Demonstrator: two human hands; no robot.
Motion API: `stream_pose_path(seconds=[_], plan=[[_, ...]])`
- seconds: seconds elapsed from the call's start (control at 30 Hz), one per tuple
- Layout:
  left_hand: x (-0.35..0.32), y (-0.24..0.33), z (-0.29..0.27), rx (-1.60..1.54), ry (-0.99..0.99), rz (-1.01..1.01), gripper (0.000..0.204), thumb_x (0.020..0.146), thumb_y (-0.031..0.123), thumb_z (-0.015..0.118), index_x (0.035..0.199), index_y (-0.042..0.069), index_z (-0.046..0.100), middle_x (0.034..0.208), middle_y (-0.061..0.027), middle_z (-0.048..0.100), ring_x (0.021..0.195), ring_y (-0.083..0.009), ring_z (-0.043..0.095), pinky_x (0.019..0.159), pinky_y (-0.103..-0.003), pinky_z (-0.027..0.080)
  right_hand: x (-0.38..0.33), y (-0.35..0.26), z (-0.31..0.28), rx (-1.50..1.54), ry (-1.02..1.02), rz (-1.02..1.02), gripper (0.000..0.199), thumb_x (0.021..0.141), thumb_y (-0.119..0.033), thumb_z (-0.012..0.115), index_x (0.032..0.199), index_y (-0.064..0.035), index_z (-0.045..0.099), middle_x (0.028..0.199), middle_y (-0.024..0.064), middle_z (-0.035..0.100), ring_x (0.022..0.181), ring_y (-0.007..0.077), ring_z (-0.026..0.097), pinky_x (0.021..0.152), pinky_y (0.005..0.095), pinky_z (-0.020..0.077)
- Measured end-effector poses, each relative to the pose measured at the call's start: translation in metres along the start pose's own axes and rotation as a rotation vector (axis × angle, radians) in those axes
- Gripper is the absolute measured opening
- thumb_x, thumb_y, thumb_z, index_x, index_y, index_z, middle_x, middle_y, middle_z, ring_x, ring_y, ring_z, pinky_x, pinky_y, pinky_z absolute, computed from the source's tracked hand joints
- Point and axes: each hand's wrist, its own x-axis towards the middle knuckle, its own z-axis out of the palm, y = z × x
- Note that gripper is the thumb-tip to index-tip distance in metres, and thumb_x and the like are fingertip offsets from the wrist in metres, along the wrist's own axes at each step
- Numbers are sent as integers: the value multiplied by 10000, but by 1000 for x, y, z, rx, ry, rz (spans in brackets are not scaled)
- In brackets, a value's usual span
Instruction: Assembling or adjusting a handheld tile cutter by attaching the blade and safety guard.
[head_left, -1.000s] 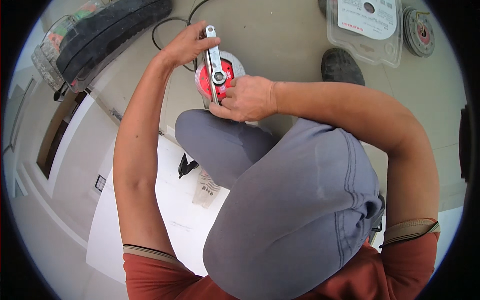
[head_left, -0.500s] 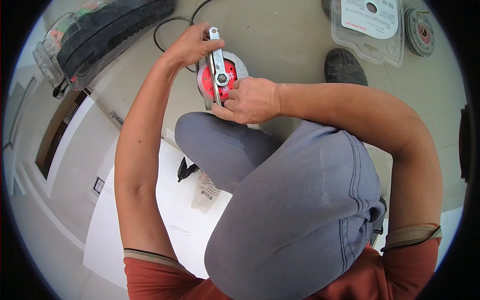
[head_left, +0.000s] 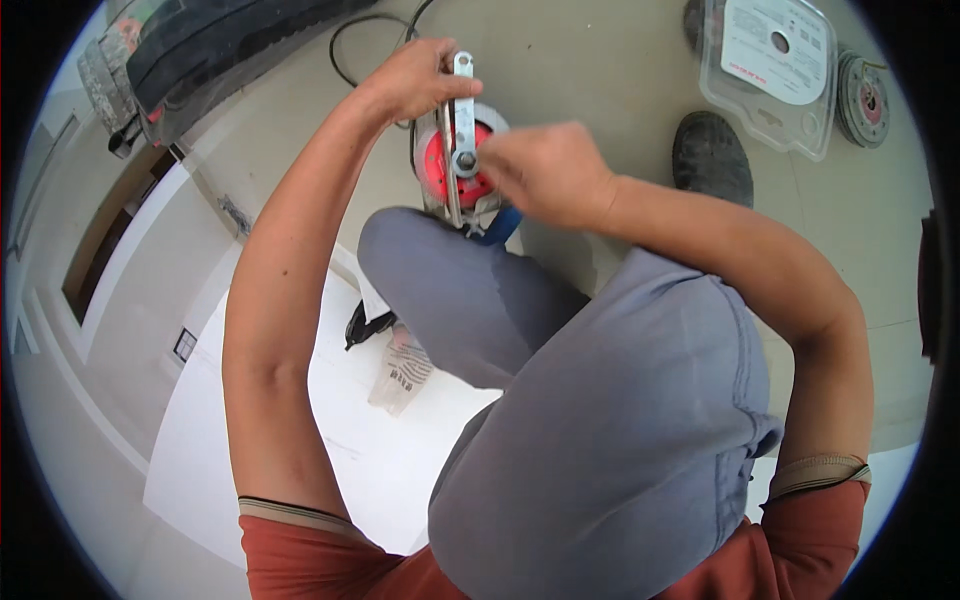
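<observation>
My left hand (head_left: 415,85) is closed around the upper part of a flat silver spanner (head_left: 464,112), thumb across it. The spanner's lower end sits on the hex nut at the middle of a red cutting disc (head_left: 436,170). Beside it, a second thin metal bar (head_left: 449,180) runs down across the disc. The disc is on a handheld power cutter with a grey guard (head_left: 490,117), and a blue part (head_left: 499,228) shows beneath. Just right of the disc is my right hand (head_left: 555,172), its fingers smeared by motion, so what they hold, if anything, is unclear.
A dark shoe (head_left: 712,160) stands right of the cutter. Beyond it lie a clear plastic disc package (head_left: 768,60) and stacked round discs (head_left: 863,100). A black cable (head_left: 345,55) loops behind my left hand. A large black machine (head_left: 230,45) stands at far left; a white sheet (head_left: 250,440) lies below.
My right hand has lifted off the disc and bar and moved up and right. The left hand keeps its hold on the spanner. The whole view has shifted slightly.
</observation>
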Motion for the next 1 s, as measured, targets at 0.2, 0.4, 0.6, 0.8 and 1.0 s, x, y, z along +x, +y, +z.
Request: stream_pose_path(seconds=[0.2,0.4,0.6,0.8,1.0], plan=[[2,-1,1,81,41,24,391,794,320,796,860,-40,657,764,-169,675,691,-254,634,660,-398,501,19,0,-1,73,-21,336,187,861,-291,723,896,-111,756,746,119,714,712,339,687,677,449,541],[0,17,0,160,14,-11,270,873,197,767,957,-25,637,822,-72,656,728,-138,590,664,-314,493,21,-7,6,-11,17,353,162,846,-283,704,881,-139,770,730,112,713,713,331,695,702,450,555],[2,12,-1,133,17,15,324,833,251,783,896,-41,655,790,-131,670,711,-208,626,671,-360,505,21,-6,5,8,42,365,135,826,-227,675,878,-147,770,735,117,707,724,341,689,702,451,557],[3,20,0,124,36,-16,325,833,251,782,896,-41,655,793,-127,663,712,-204,621,665,-363,501,15,-3,-1,28,15,367,140,842,-240,687,905,-150,774,769,112,720,754,333,697,714,455,557],[6,11,-4,20,-5,-12,262,866,213,778,926,-10,654,805,-56,643,722,-133,573,653,-310,474,26,-12,0,7,-9,420,145,835,-212,731,929,-105,759,748,111,707,701,321,686,673,431,540]])
